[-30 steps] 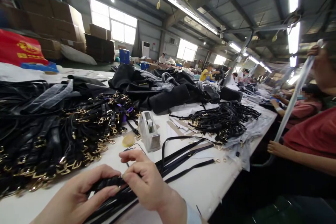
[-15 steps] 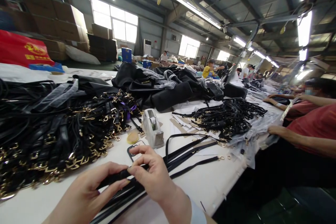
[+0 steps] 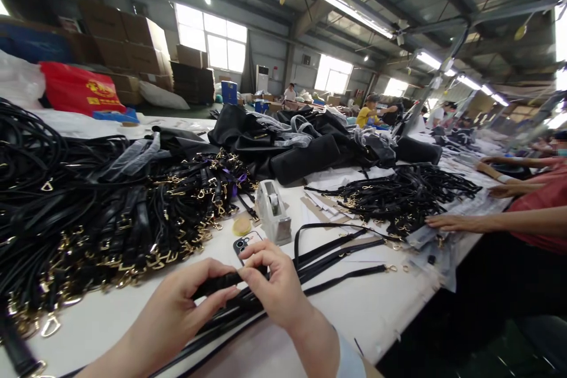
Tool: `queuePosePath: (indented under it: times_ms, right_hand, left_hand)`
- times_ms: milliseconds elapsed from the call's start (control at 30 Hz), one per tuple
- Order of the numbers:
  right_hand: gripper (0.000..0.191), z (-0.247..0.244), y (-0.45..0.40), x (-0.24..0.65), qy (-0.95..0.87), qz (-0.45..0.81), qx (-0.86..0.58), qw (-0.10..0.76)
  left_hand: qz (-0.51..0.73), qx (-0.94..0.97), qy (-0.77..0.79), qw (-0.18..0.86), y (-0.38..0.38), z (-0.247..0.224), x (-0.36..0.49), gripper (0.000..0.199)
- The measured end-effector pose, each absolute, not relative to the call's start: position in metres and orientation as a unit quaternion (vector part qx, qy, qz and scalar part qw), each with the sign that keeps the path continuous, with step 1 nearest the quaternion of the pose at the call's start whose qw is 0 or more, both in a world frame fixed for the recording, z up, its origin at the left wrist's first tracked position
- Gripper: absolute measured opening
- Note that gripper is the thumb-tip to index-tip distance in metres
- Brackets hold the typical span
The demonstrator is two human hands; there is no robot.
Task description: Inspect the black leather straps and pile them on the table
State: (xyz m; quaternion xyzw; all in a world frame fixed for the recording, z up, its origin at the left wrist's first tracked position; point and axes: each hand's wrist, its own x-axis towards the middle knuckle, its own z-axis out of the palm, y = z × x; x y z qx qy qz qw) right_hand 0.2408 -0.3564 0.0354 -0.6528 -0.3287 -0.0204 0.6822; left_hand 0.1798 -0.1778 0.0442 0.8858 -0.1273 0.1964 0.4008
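Between thumb and fingers, my left hand [image 3: 190,301] grips a bundled part of a black strap [image 3: 221,284]. My right hand [image 3: 277,286] pinches the same strap just to the right, its thumb and index finger meeting there. Long black straps [image 3: 341,254] run under both hands across the white table, some ending in gold clasps [image 3: 390,268]. Right behind my fingers lies a phone [image 3: 243,243], partly covered by my right hand. A tape dispenser [image 3: 275,218] stands beyond it, with a yellow tape roll [image 3: 241,225] at its left.
A large heap of black straps with gold hardware [image 3: 128,212] covers the left side. A smaller strap pile [image 3: 407,192] lies right of centre, with black bags [image 3: 305,156] behind. At the right, a co-worker's arm [image 3: 478,223] reaches over plastic sleeves at the table's edge.
The view has swung left, so everything sits further right. Both my hands keep their hold on the strap with little change. The co-worker's arm at right now stretches onto the plastic.
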Motion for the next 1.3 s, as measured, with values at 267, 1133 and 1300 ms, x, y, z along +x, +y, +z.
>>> queuePosePath:
  times_ms: [267,1133,1300]
  right_hand:
    - [0.013,0.033,-0.353,0.239,-0.358,-0.029,-0.651,0.669]
    - [0.026,0.029,-0.358,0.231,-0.510,-0.174,-0.749,0.386]
    - [0.028,0.025,-0.355,0.230,-0.538,-0.190,-0.735,0.367]
  left_hand:
    - [0.159,0.887,-0.133,0.412,-0.185,0.046,0.177,0.016]
    - [0.050,0.905,-0.042,0.420,-0.182,0.064,0.170,0.027]
    - [-0.044,0.895,-0.020,0.443,-0.179,0.058,0.170,0.037]
